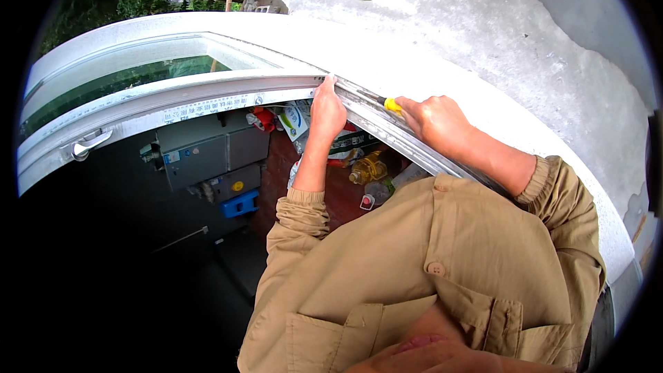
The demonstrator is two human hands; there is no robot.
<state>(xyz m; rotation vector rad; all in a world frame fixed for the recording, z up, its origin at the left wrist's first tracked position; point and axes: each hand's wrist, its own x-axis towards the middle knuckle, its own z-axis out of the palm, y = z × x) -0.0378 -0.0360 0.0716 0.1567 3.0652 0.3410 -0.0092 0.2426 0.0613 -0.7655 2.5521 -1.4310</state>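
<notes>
Jutting from the right hand [439, 123] clamped on it, the yellow-handled screwdriver [391, 105] points toward the left hand [327, 110]. That touches the window sash [266, 85]; whether pinching, I cannot tell.

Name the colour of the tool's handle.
The handle is yellow and black, best in the head view.

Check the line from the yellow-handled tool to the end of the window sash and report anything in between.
The left hand is there, at the end of the window sash, right where the yellow-handled tool in the right hand points. Nothing else visible lies between; whether the tip touches is too small to tell.
</notes>
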